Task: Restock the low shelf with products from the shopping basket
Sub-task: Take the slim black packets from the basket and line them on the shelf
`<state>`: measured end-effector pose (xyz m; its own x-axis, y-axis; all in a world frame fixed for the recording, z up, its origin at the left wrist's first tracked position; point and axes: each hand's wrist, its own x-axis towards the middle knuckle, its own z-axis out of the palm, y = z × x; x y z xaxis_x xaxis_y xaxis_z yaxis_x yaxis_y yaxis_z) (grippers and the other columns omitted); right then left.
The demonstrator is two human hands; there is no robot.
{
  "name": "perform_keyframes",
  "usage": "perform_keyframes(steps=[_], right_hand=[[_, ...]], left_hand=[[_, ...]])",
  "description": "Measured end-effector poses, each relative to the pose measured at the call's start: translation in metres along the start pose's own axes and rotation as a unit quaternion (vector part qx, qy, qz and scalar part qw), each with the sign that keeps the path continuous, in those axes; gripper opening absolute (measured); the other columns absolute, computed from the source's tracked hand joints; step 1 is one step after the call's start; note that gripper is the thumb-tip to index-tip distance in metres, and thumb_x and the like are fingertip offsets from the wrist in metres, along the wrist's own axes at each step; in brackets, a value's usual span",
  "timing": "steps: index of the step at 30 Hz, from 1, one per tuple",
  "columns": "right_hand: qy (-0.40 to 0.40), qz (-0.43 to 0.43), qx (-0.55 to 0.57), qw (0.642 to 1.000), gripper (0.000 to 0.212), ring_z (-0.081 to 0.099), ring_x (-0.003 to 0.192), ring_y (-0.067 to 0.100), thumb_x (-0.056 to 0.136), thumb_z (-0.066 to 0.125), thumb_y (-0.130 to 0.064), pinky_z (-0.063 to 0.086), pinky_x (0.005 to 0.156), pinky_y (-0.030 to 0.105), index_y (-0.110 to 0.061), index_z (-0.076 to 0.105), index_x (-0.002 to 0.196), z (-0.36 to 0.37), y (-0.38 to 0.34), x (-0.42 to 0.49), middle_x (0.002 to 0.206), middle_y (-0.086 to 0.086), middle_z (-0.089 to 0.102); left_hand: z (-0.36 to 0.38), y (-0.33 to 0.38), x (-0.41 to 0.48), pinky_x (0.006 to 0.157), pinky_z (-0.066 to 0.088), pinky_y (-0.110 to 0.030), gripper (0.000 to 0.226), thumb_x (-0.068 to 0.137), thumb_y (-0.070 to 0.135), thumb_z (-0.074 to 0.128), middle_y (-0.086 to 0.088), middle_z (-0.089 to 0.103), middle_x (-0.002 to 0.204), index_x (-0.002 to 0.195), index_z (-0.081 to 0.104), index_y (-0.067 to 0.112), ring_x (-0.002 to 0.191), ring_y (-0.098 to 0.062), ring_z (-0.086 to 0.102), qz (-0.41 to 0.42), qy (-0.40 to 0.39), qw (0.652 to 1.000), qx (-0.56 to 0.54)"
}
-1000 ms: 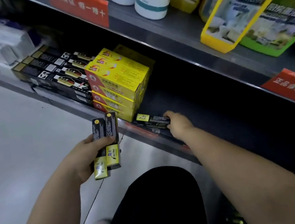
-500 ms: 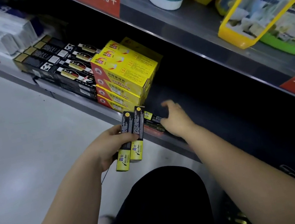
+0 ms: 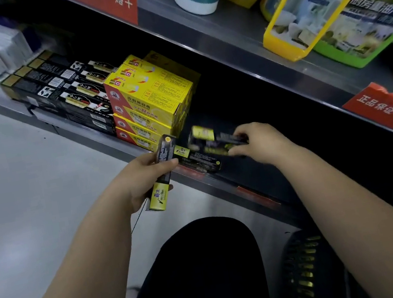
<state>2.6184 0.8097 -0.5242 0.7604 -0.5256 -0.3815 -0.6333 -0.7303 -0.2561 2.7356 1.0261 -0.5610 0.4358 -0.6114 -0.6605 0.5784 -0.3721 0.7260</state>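
Gripping one tilted box, left hand; one blurred box, right hand.

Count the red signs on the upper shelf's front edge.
2. One red sign at the picture's top, above the yellow boxes; the other at the right, beyond the right hand. More may lie off-frame.

Both forearms are bare along their whole visible length, from the lower frame edge to the left hand and the right hand. The leg between them is covered in plain black fabric, smooth and matt over the knee.
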Motion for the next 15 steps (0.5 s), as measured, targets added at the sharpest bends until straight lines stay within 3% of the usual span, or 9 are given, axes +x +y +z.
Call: perform_keyframes(steps=[3, 5, 10, 13, 15], right_hand=[[0.037, 0.072, -0.017, 0.997, 0.034, 0.059, 0.098, 0.029, 0.092, 0.056, -0.026, 0.046, 0.073, 0.03, -0.012, 0.054, 0.123, 0.019, 0.008, 0.021, 0.112, 0.011, 0.063], [0.023, 0.091, -0.04, 0.995, 0.036, 0.059, 0.102, 0.031, 0.095, 0.051, -0.02, 0.045, 0.075, 0.031, -0.013, 0.048, 0.13, 0.035, 0.007, 0.036, 0.116, 0.015, 0.061], [-0.037, 0.087, -0.037, 0.995, 0.044, 0.05, 0.117, 0.033, 0.097, 0.042, -0.01, 0.041, 0.091, 0.032, -0.015, 0.039, 0.14, 0.074, 0.0, 0.058, 0.131, 0.019, 0.047], [-0.079, 0.082, -0.044, 0.993, 0.044, 0.042, 0.125, 0.034, 0.101, 0.035, -0.025, 0.038, 0.1, 0.035, -0.012, 0.031, 0.143, 0.089, -0.008, 0.061, 0.141, 0.021, 0.035], [-0.099, 0.091, -0.035, 0.99, 0.059, 0.035, 0.132, 0.036, 0.098, 0.039, -0.041, 0.035, 0.105, 0.04, -0.014, 0.02, 0.147, 0.095, -0.01, 0.061, 0.148, 0.019, 0.026]], left_hand=[[-0.004, -0.008, -0.001, 0.069, 0.057, -0.033, 0.039, 0.08, 0.02, 0.071, -0.009, 0.061, 0.096, 0.114, 0.056, 0.013, 0.074, -0.019, 0.061, -0.004, 0.024, 1.0, -0.003], [-0.006, -0.013, -0.001, 0.064, 0.056, -0.031, 0.042, 0.078, 0.02, 0.073, -0.011, 0.063, 0.094, 0.114, 0.053, 0.011, 0.073, -0.019, 0.063, -0.003, 0.045, 0.999, -0.021], [-0.01, -0.023, 0.001, 0.066, 0.055, -0.032, 0.04, 0.075, 0.029, 0.075, -0.012, 0.069, 0.087, 0.104, 0.055, 0.01, 0.071, -0.02, 0.065, -0.01, 0.075, 0.997, -0.013], [-0.011, -0.026, 0.005, 0.071, 0.053, -0.033, 0.039, 0.074, 0.034, 0.076, -0.01, 0.069, 0.089, 0.101, 0.058, 0.013, 0.073, -0.02, 0.064, -0.007, 0.088, 0.996, 0.005], [-0.011, -0.026, 0.008, 0.069, 0.05, -0.032, 0.033, 0.074, 0.036, 0.075, -0.005, 0.066, 0.087, 0.097, 0.059, 0.018, 0.074, -0.019, 0.062, 0.002, 0.1, 0.995, 0.024]])
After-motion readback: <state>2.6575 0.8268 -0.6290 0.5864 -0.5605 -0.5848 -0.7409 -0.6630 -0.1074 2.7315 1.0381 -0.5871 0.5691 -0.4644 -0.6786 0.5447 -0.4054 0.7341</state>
